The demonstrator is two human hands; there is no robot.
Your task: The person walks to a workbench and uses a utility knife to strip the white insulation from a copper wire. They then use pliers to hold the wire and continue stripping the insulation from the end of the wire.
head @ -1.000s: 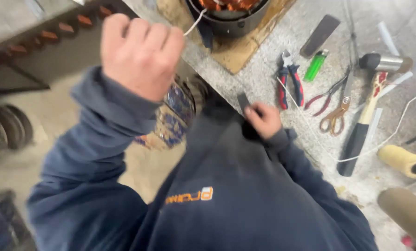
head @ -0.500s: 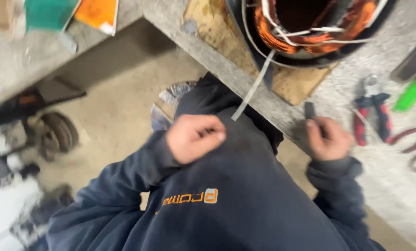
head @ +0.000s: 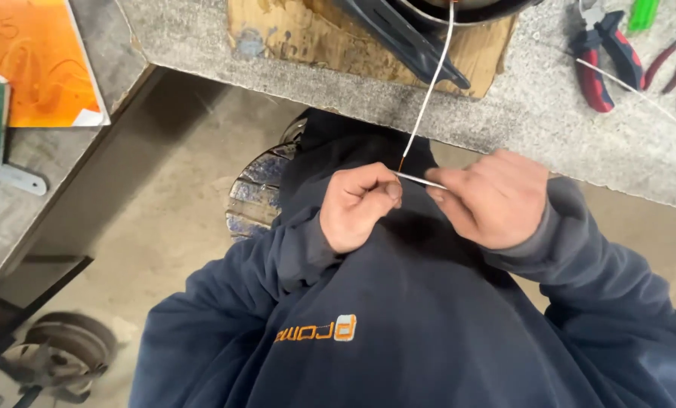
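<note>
My left hand [head: 359, 204] and my right hand [head: 493, 198] meet close in front of my chest, over my dark blue sweatshirt. Between their fingertips they pinch a thin white sleeve [head: 419, 179] lying crosswise. A white-sleeved wire [head: 431, 89] with a bare copper end comes down to that spot from a round black motor housing [head: 459, 9] at the top edge of the grey bench [head: 564, 128]. The housing rests on a wooden board [head: 292, 34]. Exactly which hand grips the wire end is hard to make out.
Red-handled pliers [head: 602, 57], another plier handle [head: 674, 53] and a green object [head: 644, 11] lie on the bench at the upper right. An orange sheet [head: 39, 64] lies on a side bench at the left. A metal wheel part [head: 69, 347] sits on the floor.
The view has swung down and closer. My hands, apart a moment ago with the left pulling the wire down, have come together at my chest on the sleeve and wire end.
</note>
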